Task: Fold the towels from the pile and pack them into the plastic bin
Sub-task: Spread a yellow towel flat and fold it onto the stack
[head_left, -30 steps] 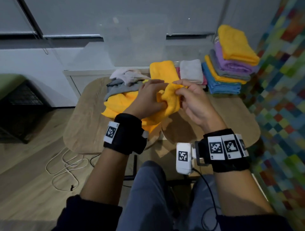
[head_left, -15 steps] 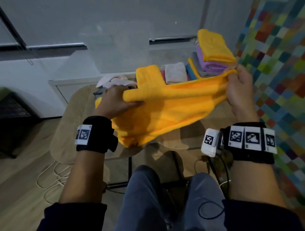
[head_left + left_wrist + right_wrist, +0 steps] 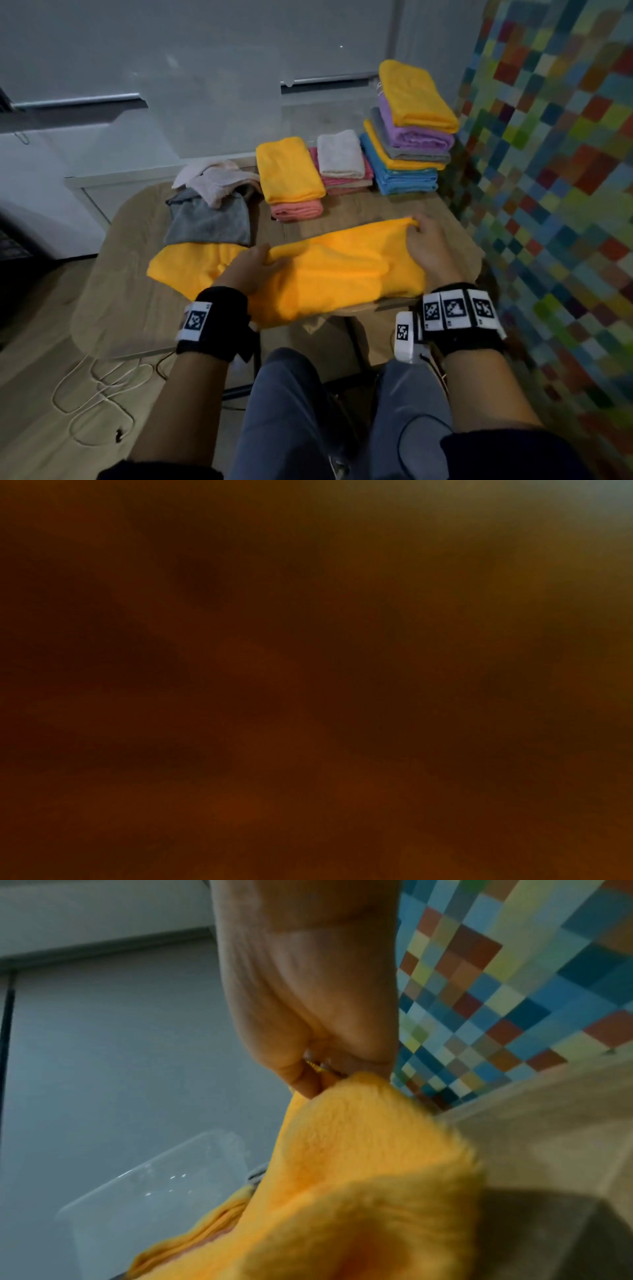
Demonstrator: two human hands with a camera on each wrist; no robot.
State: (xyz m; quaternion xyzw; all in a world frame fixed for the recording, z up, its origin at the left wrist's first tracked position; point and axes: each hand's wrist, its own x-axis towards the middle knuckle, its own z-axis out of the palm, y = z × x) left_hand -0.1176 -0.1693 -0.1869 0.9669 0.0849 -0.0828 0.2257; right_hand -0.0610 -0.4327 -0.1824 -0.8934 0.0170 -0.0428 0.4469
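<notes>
Head view: wooden bench (image 3: 130, 274) carries stretched orange terry towel (image 3: 342, 270), long axis left-right. Left hand (image 3: 250, 270) grips its left end, right hand (image 3: 426, 246) pinches far right corner.
Left wrist view: dark blur.
Right wrist view: fingertips (image 3: 308, 1080) pinching corner; clear plastic bin (image 3: 154, 1191) beyond.

- From my feed, the towel being folded (image 3: 342, 270) lay across the table's (image 3: 113, 274) near edge, left hand (image 3: 248, 270) on its left part, right hand (image 3: 428, 246) at its far right corner.
- Unfolded pile (image 3: 210, 205) sat behind it, on the left.
- Folded stacks (image 3: 407, 137) lined the far right side.
- Plastic bin (image 3: 212, 99) stood behind the table.
</notes>
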